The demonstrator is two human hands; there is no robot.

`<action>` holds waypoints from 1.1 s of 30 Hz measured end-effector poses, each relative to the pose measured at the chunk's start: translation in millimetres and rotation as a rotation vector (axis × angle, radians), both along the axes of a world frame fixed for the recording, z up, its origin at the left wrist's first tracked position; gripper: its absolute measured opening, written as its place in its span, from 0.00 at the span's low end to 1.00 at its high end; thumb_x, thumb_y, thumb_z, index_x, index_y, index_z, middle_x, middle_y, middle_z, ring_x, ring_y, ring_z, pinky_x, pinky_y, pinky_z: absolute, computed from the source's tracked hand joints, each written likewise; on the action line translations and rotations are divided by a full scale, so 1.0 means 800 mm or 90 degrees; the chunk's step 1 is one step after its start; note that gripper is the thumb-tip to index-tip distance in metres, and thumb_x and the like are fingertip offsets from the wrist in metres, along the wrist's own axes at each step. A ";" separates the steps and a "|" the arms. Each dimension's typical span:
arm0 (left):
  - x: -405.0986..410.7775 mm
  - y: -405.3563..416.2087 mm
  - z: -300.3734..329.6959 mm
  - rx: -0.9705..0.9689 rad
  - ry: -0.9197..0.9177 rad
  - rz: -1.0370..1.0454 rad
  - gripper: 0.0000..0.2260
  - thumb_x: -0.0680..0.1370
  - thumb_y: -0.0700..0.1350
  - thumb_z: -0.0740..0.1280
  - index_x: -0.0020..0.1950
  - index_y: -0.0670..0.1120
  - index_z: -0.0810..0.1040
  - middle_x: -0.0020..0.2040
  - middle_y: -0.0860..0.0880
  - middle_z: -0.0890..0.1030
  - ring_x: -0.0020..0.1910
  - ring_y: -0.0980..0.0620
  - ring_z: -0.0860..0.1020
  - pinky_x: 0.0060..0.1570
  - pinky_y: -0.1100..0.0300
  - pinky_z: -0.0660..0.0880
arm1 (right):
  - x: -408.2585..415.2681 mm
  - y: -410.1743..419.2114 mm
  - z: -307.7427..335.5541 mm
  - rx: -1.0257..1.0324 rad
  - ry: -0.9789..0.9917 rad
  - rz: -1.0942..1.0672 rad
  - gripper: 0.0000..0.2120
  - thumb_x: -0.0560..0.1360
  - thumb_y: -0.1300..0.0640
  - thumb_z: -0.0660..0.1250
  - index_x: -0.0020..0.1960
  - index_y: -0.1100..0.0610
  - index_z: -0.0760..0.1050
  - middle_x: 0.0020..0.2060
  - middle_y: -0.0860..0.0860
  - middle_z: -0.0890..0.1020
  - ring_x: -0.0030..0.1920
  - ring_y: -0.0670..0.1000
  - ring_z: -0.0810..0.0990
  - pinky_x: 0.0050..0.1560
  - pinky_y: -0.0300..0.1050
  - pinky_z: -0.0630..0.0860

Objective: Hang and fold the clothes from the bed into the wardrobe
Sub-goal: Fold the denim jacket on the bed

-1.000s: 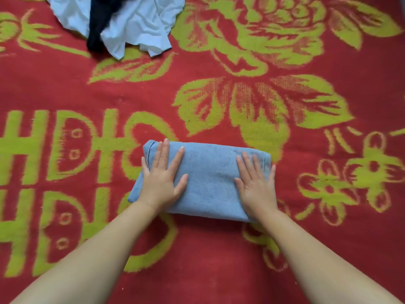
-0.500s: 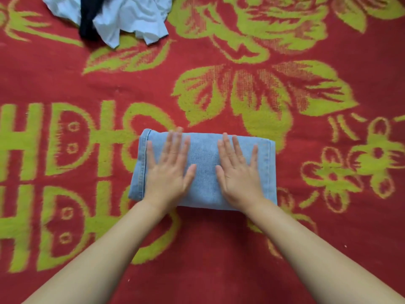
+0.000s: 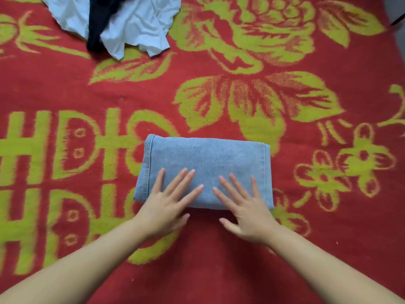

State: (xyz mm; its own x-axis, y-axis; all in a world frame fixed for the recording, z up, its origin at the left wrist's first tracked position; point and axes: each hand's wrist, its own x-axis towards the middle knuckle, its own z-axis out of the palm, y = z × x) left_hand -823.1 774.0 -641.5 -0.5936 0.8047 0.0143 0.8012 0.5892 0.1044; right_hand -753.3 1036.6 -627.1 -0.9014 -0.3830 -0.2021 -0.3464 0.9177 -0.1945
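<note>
A pair of light blue jeans, folded into a compact rectangle, lies on the red bed cover in the middle of the view. My left hand lies flat with spread fingers on the near left part of the jeans. My right hand lies flat with spread fingers on the near right part. The palms of both hands reach past the near edge of the fold. Neither hand grips anything.
The bed is covered by a red blanket with yellow-green flowers. At the far left lies a crumpled white garment with a dark garment across it. A grey strip shows at the top right corner.
Both hands have slid toward me over the folded jeans, from its middle to its near edge, staying flat. The jeans have stayed in place.
</note>
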 end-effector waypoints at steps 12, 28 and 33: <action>-0.033 0.038 0.019 -0.138 -0.041 0.146 0.47 0.58 0.44 0.79 0.74 0.50 0.62 0.75 0.41 0.63 0.74 0.44 0.60 0.57 0.25 0.62 | -0.060 -0.054 0.018 0.108 -0.111 -0.137 0.31 0.72 0.63 0.52 0.75 0.49 0.63 0.72 0.58 0.68 0.71 0.65 0.67 0.53 0.79 0.68; -0.065 -0.005 0.279 -0.079 -0.054 0.367 0.30 0.77 0.37 0.64 0.76 0.53 0.61 0.78 0.51 0.56 0.76 0.38 0.54 0.61 0.35 0.66 | -0.138 -0.109 0.287 0.084 0.031 -0.017 0.30 0.80 0.64 0.54 0.78 0.45 0.52 0.76 0.53 0.59 0.75 0.67 0.55 0.66 0.68 0.59; -0.022 -0.053 0.384 -0.141 -0.025 0.478 0.28 0.81 0.39 0.53 0.78 0.55 0.49 0.79 0.53 0.46 0.78 0.43 0.45 0.67 0.39 0.61 | -0.129 -0.155 0.372 0.042 0.076 0.052 0.32 0.79 0.64 0.55 0.78 0.44 0.51 0.76 0.50 0.60 0.74 0.63 0.58 0.66 0.63 0.62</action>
State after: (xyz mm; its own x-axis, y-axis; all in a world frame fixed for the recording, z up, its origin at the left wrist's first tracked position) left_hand -840.7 731.9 -334.2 -0.9767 0.1693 -0.1317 0.1782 0.9822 -0.0591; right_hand -856.2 912.6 -329.5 -0.8871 -0.4451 -0.1225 -0.4371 0.8952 -0.0869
